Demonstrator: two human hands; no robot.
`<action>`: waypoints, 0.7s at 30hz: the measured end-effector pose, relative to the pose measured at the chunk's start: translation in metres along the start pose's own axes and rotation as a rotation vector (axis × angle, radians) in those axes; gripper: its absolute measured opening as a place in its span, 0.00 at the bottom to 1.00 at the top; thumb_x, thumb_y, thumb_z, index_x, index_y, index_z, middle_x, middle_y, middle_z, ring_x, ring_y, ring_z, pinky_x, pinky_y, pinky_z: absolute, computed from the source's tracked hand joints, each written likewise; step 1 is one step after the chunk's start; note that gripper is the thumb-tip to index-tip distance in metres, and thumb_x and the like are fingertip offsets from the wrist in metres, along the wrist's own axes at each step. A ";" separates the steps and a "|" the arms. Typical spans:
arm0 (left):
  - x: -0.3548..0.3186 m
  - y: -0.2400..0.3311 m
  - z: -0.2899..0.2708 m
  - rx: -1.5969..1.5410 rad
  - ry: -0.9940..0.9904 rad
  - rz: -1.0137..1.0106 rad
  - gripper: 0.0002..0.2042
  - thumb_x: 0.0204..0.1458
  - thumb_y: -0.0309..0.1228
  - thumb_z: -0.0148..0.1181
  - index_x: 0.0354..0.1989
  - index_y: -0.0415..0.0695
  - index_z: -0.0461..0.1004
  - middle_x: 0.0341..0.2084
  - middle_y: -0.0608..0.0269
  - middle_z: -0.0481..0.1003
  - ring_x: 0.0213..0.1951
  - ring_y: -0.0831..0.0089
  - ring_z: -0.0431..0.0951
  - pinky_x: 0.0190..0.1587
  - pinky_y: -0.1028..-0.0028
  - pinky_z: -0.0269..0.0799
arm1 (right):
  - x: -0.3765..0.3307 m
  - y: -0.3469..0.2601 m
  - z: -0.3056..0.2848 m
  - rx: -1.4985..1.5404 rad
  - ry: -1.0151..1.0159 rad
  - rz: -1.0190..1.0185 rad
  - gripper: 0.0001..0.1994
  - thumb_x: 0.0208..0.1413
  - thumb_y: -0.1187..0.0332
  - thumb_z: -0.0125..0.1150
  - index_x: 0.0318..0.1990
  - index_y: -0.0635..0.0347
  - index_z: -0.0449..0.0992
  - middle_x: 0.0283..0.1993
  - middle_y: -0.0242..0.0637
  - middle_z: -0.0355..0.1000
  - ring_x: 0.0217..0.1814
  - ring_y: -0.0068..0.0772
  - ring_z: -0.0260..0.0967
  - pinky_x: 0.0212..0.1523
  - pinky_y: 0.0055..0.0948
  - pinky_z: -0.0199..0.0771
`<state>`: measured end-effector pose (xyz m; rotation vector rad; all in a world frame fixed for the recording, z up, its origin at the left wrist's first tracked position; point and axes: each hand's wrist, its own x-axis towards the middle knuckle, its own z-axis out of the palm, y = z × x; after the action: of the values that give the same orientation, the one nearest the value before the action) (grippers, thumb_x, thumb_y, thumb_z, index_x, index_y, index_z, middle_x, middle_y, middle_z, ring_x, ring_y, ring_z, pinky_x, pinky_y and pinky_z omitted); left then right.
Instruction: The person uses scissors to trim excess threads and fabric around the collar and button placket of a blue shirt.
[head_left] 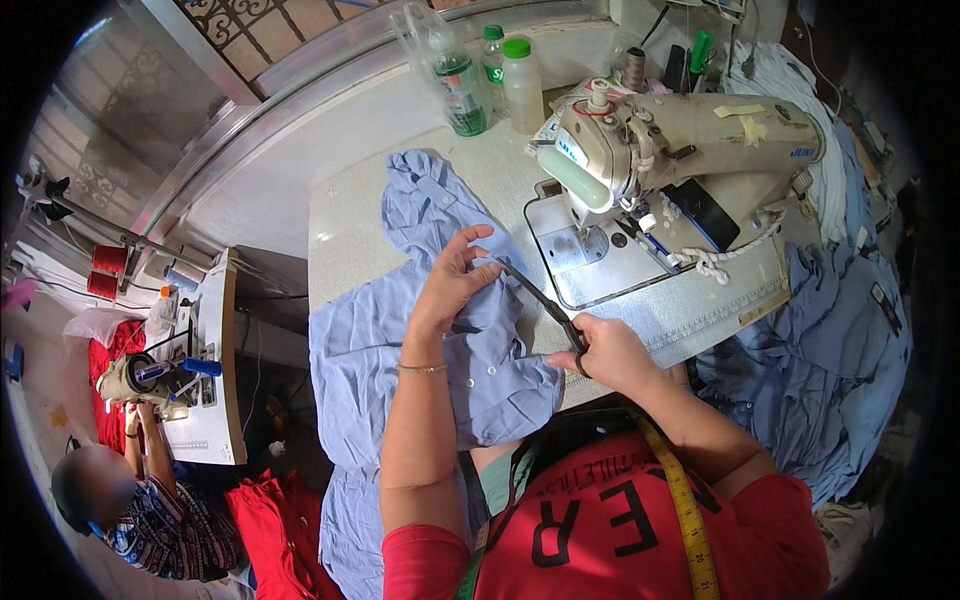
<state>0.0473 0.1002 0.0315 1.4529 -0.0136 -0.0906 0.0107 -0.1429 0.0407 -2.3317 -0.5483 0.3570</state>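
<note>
A light blue shirt [360, 340] is spread over the sewing table's left part and hangs over its front edge. My left hand [455, 280] pinches a fold of this shirt near its collar. My right hand [610, 352] grips black scissors [540, 300], whose blades point up and left toward the fabric by my left fingers. A beige sewing machine [680, 140] stands just right of both hands. A yellow measuring tape [685, 510] hangs over my red top.
Three plastic bottles [490, 80] stand at the table's back edge. A pile of light blue garments [830, 350] lies to the right. At lower left another person [130, 500] sits at a second sewing machine [150, 375] with red cloth [275, 530] and red thread cones [108, 270].
</note>
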 end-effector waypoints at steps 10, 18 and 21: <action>-0.002 0.001 -0.004 -0.149 -0.053 -0.030 0.24 0.45 0.16 0.56 0.53 0.42 0.62 0.32 0.68 0.70 0.32 0.83 0.72 0.36 0.86 0.69 | -0.004 0.002 -0.010 -0.070 -0.056 0.023 0.28 0.33 0.48 0.72 0.31 0.63 0.70 0.16 0.41 0.66 0.20 0.45 0.65 0.23 0.37 0.62; -0.001 -0.001 -0.007 -0.263 -0.060 -0.010 0.26 0.45 0.16 0.58 0.54 0.41 0.60 0.30 0.68 0.72 0.31 0.82 0.73 0.35 0.85 0.70 | -0.005 0.001 -0.008 -0.155 0.142 -0.160 0.31 0.30 0.45 0.71 0.34 0.62 0.69 0.23 0.44 0.70 0.28 0.51 0.70 0.29 0.40 0.68; -0.001 0.003 -0.007 -0.295 -0.060 0.003 0.26 0.45 0.16 0.58 0.54 0.40 0.60 0.30 0.67 0.72 0.30 0.82 0.73 0.34 0.85 0.70 | -0.002 0.000 -0.012 -0.261 0.121 -0.160 0.30 0.30 0.45 0.70 0.32 0.62 0.68 0.25 0.46 0.71 0.31 0.52 0.71 0.31 0.41 0.70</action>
<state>0.0469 0.1077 0.0332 1.1552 -0.0498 -0.1287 0.0142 -0.1512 0.0495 -2.5165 -0.7547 0.0713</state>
